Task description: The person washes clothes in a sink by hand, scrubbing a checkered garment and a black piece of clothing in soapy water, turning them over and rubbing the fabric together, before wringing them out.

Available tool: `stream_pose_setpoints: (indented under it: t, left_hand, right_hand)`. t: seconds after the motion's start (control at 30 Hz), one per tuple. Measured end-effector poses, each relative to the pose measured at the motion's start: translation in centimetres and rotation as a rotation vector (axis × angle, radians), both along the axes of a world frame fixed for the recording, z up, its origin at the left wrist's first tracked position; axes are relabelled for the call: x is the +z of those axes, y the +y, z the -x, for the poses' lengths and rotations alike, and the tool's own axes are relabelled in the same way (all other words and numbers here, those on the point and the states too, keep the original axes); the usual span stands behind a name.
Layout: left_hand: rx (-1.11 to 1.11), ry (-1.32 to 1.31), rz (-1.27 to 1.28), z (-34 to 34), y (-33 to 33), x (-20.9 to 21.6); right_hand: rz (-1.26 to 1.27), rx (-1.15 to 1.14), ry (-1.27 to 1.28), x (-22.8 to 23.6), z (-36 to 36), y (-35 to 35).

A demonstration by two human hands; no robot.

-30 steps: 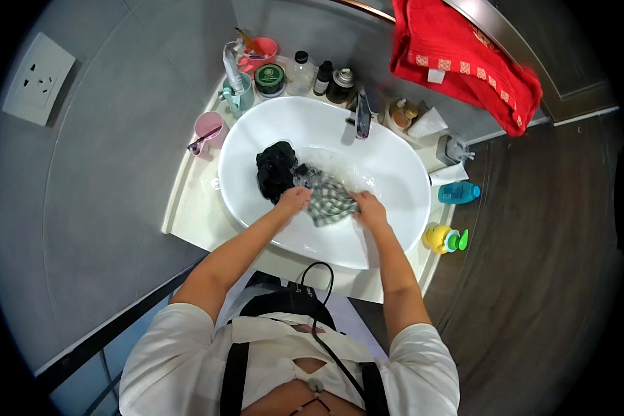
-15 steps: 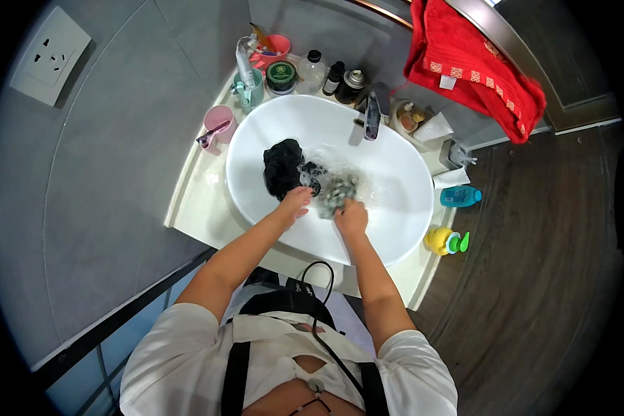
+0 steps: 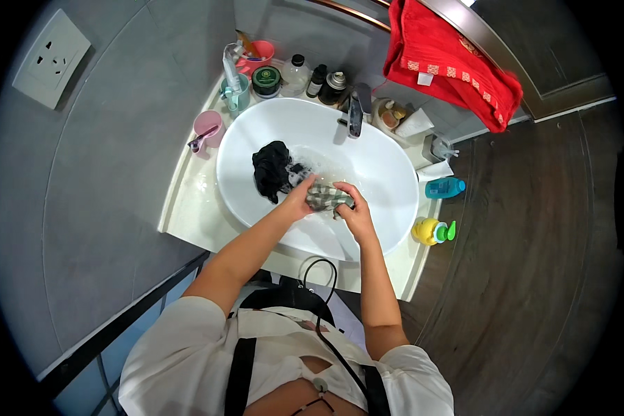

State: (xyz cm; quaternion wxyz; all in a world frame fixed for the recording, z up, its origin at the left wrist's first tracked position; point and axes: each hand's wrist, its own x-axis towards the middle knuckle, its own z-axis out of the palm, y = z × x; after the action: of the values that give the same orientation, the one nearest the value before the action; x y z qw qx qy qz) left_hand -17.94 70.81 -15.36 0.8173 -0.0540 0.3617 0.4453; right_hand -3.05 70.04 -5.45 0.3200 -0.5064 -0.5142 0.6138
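Observation:
Over the white washbasin (image 3: 395, 197), a small green-and-white checked cloth (image 3: 323, 197) is bunched between my two hands. My left hand (image 3: 299, 201) grips its left end, and my right hand (image 3: 357, 213) has its fingers curled round the right end. A soaked black cloth (image 3: 271, 170) lies crumpled in the basin, just left of and beyond my left hand. Beside it is a smaller dark wet patch of fabric with suds, partly hidden by my left hand. Foamy water sits in the bowl under the metal faucet (image 3: 356, 114).
Along the counter's back stand a green-lidded jar (image 3: 266, 80), a clear bottle (image 3: 296, 75) and dark bottles. A pink cup (image 3: 209, 127) is at the left. At the right are a blue bottle (image 3: 444, 188) and a yellow pump bottle (image 3: 428, 231). A red towel (image 3: 444, 62) hangs beyond.
The checked cloth has come up from the water and is now between both hands. My left hand has moved right, away from the black cloth, onto it. The view has shifted slightly.

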Motion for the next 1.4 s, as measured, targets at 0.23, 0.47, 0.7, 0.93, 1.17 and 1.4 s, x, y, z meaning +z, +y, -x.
stream_pose_setpoints:
  t: [0.23, 0.47, 0.7, 0.93, 1.17, 1.4]
  left_hand:
    - [0.168, 0.295, -0.068, -2.4, 1.0, 1.7]
    - [0.135, 0.398, -0.027, -4.0, 1.0, 4.9]
    - [0.133, 0.253, -0.032, -3.6, 0.4, 2.5]
    - [-0.222, 0.523, -0.053, -5.7, -0.5, 0.9]
    - [0.187, 0.144, 0.123, 0.5, 1.5, -2.4]
    - [0.12, 0.198, 0.136, 2.6, -0.1, -1.7]
  right_hand:
    - [-0.603, -0.126, -0.309, -1.1, 2.9, -3.1]
    - [-0.487, -0.435, -0.57, -3.6, 3.2, 0.5]
    - [-0.543, -0.41, -0.461, -2.4, 4.8, -0.4]
    - [-0.269, -0.297, -0.872, -6.5, -0.8, 1.9]
    - [-0.274, -0.28, -0.32, -13.2, -6.4, 2.2]
    - [-0.57, -0.197, -0.629, -14.0, -2.9, 2.2]
